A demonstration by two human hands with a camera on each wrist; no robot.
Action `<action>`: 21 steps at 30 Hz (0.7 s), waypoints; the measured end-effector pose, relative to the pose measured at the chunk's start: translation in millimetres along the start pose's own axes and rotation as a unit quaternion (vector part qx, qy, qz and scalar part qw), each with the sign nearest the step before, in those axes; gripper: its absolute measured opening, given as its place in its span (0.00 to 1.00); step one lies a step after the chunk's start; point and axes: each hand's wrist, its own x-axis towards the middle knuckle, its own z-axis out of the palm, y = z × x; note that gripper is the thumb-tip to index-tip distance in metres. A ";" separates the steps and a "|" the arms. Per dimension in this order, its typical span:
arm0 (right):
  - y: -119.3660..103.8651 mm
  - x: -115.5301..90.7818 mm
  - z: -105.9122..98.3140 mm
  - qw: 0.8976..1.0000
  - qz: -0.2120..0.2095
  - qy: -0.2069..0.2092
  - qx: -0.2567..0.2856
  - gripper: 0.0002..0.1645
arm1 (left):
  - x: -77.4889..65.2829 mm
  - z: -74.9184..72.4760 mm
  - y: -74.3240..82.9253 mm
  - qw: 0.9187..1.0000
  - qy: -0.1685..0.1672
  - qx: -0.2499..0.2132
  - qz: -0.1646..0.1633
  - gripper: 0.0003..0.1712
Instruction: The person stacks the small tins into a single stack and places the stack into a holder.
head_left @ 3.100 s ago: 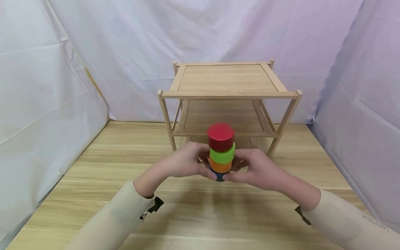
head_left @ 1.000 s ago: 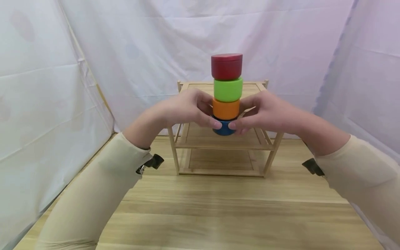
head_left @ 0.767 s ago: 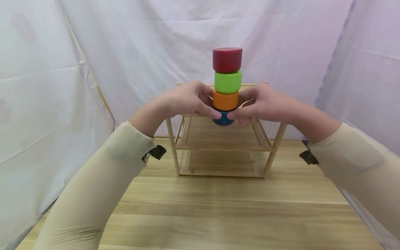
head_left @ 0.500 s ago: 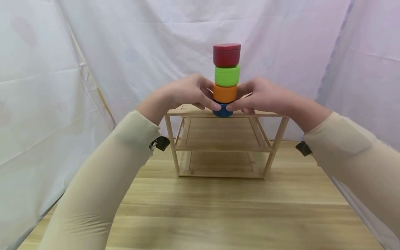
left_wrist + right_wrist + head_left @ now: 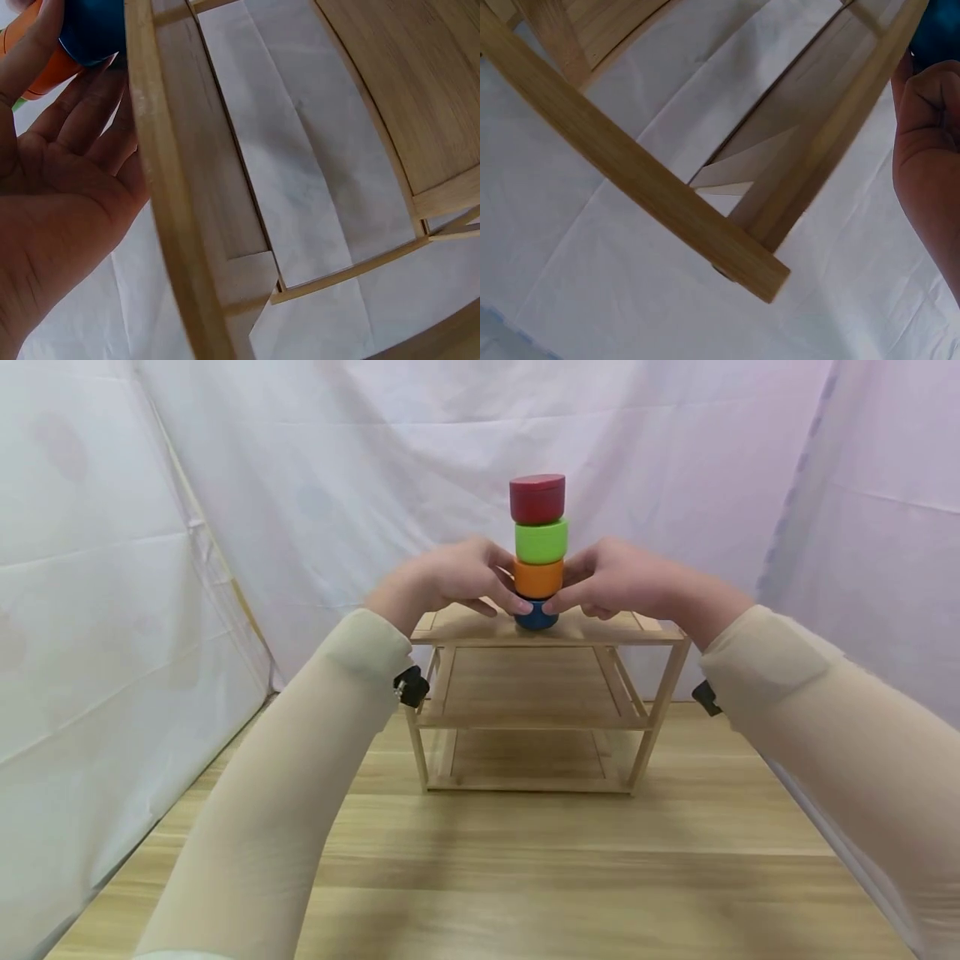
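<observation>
A straight tower of round stacking cups stands upright between my hands in the head view: a red cup (image 5: 537, 499) on top, then a green cup (image 5: 542, 542), an orange cup (image 5: 538, 578) and a blue cup (image 5: 536, 615) lowest. My left hand (image 5: 468, 575) grips the lower cups from the left, its thumb on the blue cup. From the right, my right hand (image 5: 630, 578) holds the same cups, thumb also on the blue one. The blue cup is over the top board of the wooden shelf (image 5: 480, 625); whether it touches the board I cannot tell.
The shelf's middle board (image 5: 525, 685) and bottom board (image 5: 528, 756) lie below my hands. It stands on a wood-grain table (image 5: 510, 877). White cloth (image 5: 337, 468) hangs behind and at both sides. The front rail (image 5: 161, 172) passes close by my left hand.
Both hands have lifted the stacked cups from in front of the shelf and carried them up and forward over its top board. In the last half second the stack moved slightly farther away.
</observation>
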 end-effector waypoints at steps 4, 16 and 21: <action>2.3 4.8 -0.3 1.000 0.001 0.001 0.008 0.25 | 5.0 0.1 -1.5 1.000 0.005 -0.006 -0.002 0.34; 3.5 5.7 3.2 1.000 -0.004 -0.002 0.018 0.31 | 3.7 2.2 -0.1 1.000 0.018 0.022 -0.003 0.36; 2.3 4.6 1.9 1.000 0.006 -0.003 0.001 0.35 | -0.1 2.1 0.5 0.999 0.028 0.019 -0.001 0.38</action>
